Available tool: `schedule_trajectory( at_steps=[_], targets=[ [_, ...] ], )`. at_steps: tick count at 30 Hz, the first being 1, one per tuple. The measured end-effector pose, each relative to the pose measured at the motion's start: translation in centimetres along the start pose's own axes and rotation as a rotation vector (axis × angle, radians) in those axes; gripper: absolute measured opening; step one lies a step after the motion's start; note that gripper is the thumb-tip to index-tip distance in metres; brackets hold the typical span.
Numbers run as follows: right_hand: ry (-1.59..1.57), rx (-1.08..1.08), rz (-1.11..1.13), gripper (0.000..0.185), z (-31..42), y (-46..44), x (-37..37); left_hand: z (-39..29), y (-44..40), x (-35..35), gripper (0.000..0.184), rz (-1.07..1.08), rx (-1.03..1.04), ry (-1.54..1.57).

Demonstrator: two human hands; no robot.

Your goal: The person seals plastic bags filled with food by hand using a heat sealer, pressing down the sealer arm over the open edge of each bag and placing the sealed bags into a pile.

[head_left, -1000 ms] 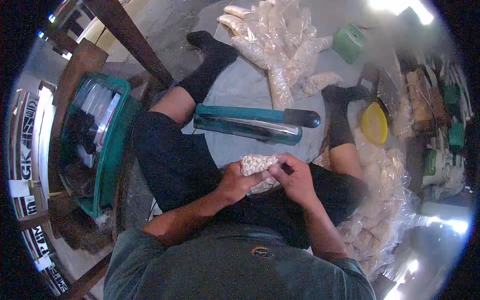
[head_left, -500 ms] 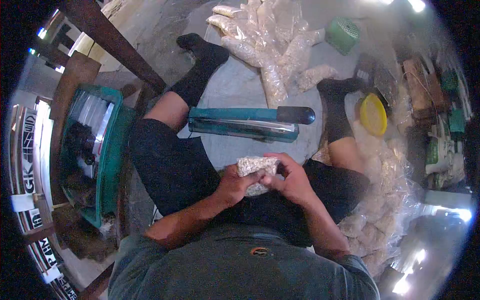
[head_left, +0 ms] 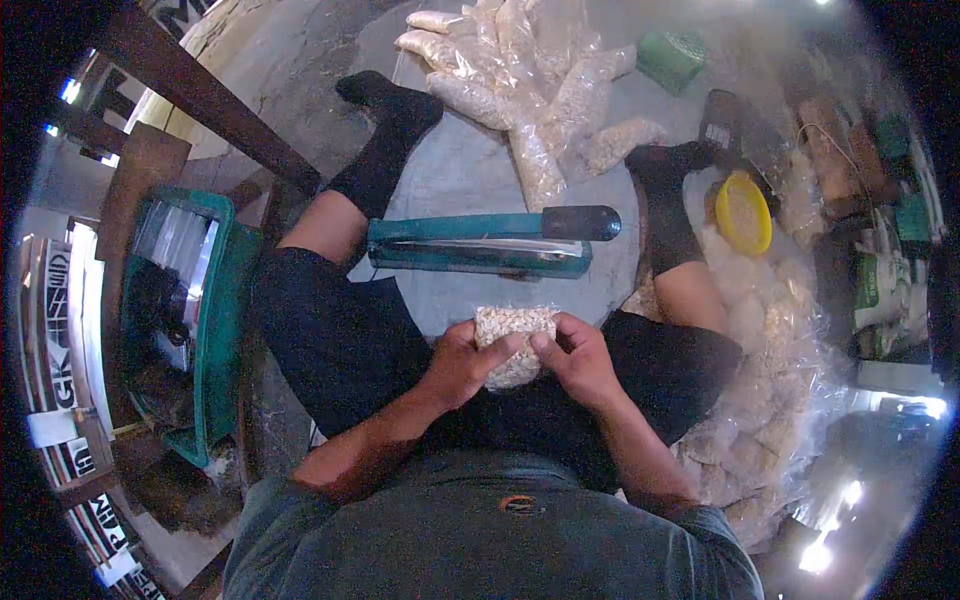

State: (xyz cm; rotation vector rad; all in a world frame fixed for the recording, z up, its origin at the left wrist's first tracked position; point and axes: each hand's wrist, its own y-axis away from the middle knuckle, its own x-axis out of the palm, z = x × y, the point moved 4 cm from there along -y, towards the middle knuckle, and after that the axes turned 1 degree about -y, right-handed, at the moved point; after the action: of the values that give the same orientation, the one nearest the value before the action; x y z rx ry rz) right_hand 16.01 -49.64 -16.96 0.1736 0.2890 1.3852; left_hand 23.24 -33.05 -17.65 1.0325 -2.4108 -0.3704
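A clear plastic bag of pale, small pieces (head_left: 512, 325) is held upright over my lap. My left hand (head_left: 463, 366) grips its left side, thumb across the front. On the right side my right hand (head_left: 583, 363) pinches it, thumb also on the front. Just beyond lies a teal bag sealer (head_left: 460, 240) with a black handle pointing right, on a grey sheet (head_left: 450, 180) between my legs. Farther off, several filled bags (head_left: 540, 100) lie in a heap.
At the left stands a green crate (head_left: 212, 330) holding plastic bags. A yellow bowl (head_left: 743, 215) sits past my right leg, beside a large clear sack of filled bags (head_left: 755, 400). A green basket (head_left: 670, 60) stands at the far right of the sheet.
The bag now faces me squarely with both thumbs on its front; before, my right fingers were at its upper right edge. The view has shifted slightly, moving the scene left.
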Motion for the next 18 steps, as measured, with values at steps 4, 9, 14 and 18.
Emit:
schedule_trajectory(
  at_steps=[4,9,14,18],
  targets=[
    [-0.061,-0.029,-0.054,0.026,1.1,0.4,0.2,-1.1,0.2,0.1,0.030,0.022,0.014,-0.087],
    [-0.068,-0.015,-0.050,0.025,0.9,0.4,0.4,-1.4,0.3,0.3,0.030,0.006,-0.019,-0.057],
    [-0.041,-0.012,-0.042,0.026,1.0,0.5,0.3,-0.3,0.1,0.2,0.028,0.008,-0.008,0.000],
    [-0.118,-0.004,-0.018,0.029,0.9,0.6,0.4,-0.9,0.3,0.5,0.027,0.022,-0.019,0.020]
  ],
)
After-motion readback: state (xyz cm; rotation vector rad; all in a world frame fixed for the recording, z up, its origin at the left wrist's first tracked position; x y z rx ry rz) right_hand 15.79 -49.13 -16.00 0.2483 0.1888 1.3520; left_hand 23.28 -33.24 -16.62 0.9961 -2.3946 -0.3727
